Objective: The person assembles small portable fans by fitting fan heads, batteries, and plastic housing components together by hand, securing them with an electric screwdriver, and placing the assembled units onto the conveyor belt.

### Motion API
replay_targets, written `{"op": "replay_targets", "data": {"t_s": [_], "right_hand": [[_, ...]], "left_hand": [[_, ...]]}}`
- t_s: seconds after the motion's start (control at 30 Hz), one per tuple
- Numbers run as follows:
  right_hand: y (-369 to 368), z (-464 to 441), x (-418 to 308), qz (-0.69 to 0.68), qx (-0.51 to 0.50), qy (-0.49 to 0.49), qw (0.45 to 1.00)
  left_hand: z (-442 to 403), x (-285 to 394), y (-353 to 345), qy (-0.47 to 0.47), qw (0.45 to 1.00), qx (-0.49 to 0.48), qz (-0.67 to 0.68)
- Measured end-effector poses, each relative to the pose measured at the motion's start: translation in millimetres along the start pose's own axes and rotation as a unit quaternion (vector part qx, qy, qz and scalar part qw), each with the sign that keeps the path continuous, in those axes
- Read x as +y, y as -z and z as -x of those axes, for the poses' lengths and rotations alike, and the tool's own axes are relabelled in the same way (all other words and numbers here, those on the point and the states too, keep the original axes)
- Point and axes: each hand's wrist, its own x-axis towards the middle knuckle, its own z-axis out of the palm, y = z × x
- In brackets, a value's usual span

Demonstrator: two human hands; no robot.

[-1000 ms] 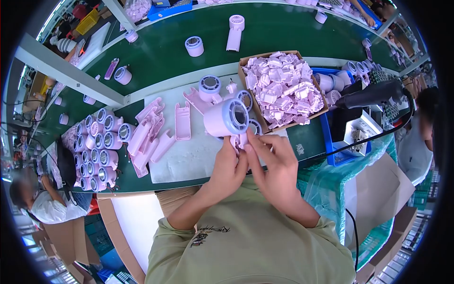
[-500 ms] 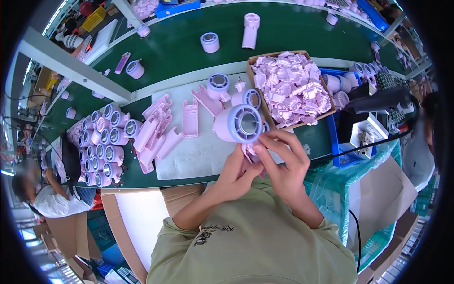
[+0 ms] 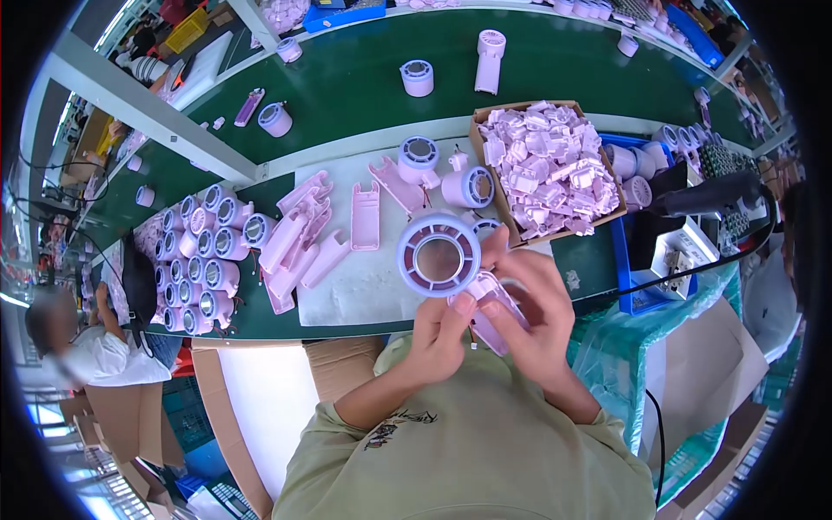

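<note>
Between my hands is a pink fan-like housing with a round head, a blue-lilac slotted ring facing up and a handle pointing down towards my body. My left hand is closed on it below the ring, thumb at the joint of head and handle. My right hand is wrapped round the handle from the right, thumb pressing its open inner side. A small wire end hangs beside the handle. Beyond the ring, similar round pink heads lie on the white mat.
Long pink handle shells lie on the mat. Several round heads are grouped at left. A carton of small pink parts stands at right, beside a blue tray. Behind runs a green conveyor. A person sits at far left.
The housing has turned so its ring faces up towards me and the handle's open inner side shows. My right hand has shifted down round the handle. The whole view has moved slightly.
</note>
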Motion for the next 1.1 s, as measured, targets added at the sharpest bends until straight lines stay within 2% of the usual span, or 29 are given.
{"op": "replay_targets", "data": {"t_s": [0.07,0.13,0.17,0.27,0.3,0.5,0.53,0.57,0.6,0.63,0.67,0.73,0.8,0.83,0.87,0.9,0.93,1.0,1.03,1.1], "right_hand": [[-8.9,-2.5,-10.0,-0.129,-0.010,-0.133,0.983],[10.3,0.9,-8.9,-0.207,-0.174,-0.313,0.910],[9.3,3.5,-5.7,-0.199,-0.211,-0.299,0.909],[11.6,0.2,-6.2,-0.139,-0.210,-0.279,0.927],[9.3,1.5,-4.3,-0.151,-0.193,-0.290,0.925],[6.4,-7.1,-10.9,-0.110,-0.176,-0.353,0.913],[11.3,-7.5,-8.3,-0.014,-0.135,-0.238,0.962],[21.4,-8.8,-3.2,0.083,-0.091,-0.114,0.986],[33.3,-10.9,0.9,0.178,-0.046,0.013,0.983],[49.6,-13.7,0.6,0.254,0.094,0.036,0.962],[66.1,-17.8,-1.8,0.323,0.230,0.058,0.916],[87.2,-36.7,-3.5,0.367,0.432,0.060,0.822],[108.4,-64.7,3.2,0.421,0.474,0.163,0.756],[120.9,-76.1,8.1,0.296,0.466,0.129,0.823],[136.1,-85.0,12.4,0.167,0.452,0.094,0.871],[156.9,-90.9,17.4,0.104,0.404,0.078,0.906],[160.9,-92.5,13.8,0.100,0.402,0.064,0.908],[161.1,-77.6,2.6,0.234,0.413,0.099,0.875],[161.1,-68.5,-3.1,0.216,0.433,0.145,0.863],[172.5,-45.8,-7.1,0.162,0.458,0.225,0.845]], "left_hand": [[4.6,4.0,1.2,0.021,0.999,0.023,-0.039],[-1.4,10.7,4.4,-0.011,0.999,-0.005,-0.052],[-3.8,6.8,8.1,-0.043,0.997,-0.022,-0.060],[-4.6,11.0,12.7,-0.026,0.997,-0.053,-0.046],[-7.2,3.5,9.4,-0.071,0.996,-0.025,-0.050],[-18.8,8.1,3.0,0.043,0.996,0.001,0.077],[-23.1,8.4,0.8,0.068,0.992,0.012,0.108],[-30.1,2.8,0.7,0.028,0.990,0.009,0.136],[-33.9,4.4,2.9,0.028,0.982,0.009,0.188],[-36.7,7.8,7.6,0.027,0.971,0.009,0.239],[-39.0,11.3,11.8,0.025,0.957,0.011,0.290],[-44.7,14.9,16.6,0.050,0.933,0.016,0.356],[-48.5,13.9,16.9,0.081,0.907,0.000,0.413],[-50.4,13.7,14.0,0.095,0.903,0.013,0.419],[-50.9,10.7,14.2,0.104,0.891,-0.002,0.443],[-51.6,6.1,16.8,0.114,0.876,-0.019,0.469],[-53.1,1.6,17.0,0.128,0.858,-0.039,0.496],[-47.9,-1.9,10.0,0.143,0.869,0.010,0.473],[-48.9,8.8,-6.5,0.180,0.881,0.099,0.426],[-46.2,2.5,-8.9,0.194,0.890,0.016,0.413]]}}
